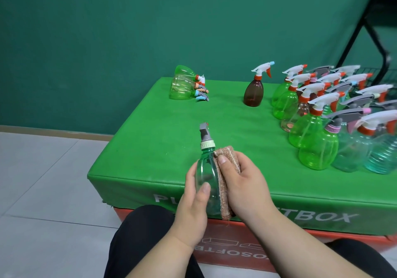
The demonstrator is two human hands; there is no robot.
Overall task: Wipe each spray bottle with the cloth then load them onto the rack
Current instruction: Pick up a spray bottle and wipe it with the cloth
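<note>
The left hand [193,200] curls round a clear bottle [205,179] from the left, thumb laid along its front. It holds the bottle above the near edge of the green box [163,127], grey trigger pointing away. The right hand [245,187] grips a folded brown cloth [228,168], thumb on top, and presses it to the bottle's right side.

Further back on the box, a pile of bottles [184,84] lies on its side at the left. A brown bottle [254,94] stands alone mid-box. A crowd of upright bottles [311,131] (green, clear and bluish) fills the right side and stands in front of the black rack [385,60] in the far right corner.
</note>
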